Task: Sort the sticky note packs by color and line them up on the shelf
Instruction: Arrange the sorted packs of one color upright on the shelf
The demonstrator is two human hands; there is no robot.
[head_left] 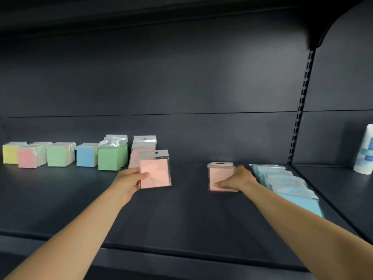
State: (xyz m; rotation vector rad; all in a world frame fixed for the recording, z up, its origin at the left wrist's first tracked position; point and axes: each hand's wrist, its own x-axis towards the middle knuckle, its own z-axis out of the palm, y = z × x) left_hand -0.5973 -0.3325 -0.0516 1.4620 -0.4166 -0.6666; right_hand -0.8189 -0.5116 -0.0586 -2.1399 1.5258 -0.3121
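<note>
My left hand [129,179] holds a pink sticky note pack [155,173] upright by its left edge, in front of a pink row [142,147] at the back. My right hand [237,178] rests on a pink stack [219,176] lying flat on the dark shelf [181,215], fingers gripping its front. At the far left stand rows of packs: yellow [10,153], pink [27,158], green [58,157], blue [86,156] and a taller green row [112,158]. Blue packs [286,184] lie overlapped in a line at the right.
A slotted upright post [300,110] divides the shelf bays at the right. A white bottle [366,150] stands in the right bay. Another shelf overhangs above [161,9].
</note>
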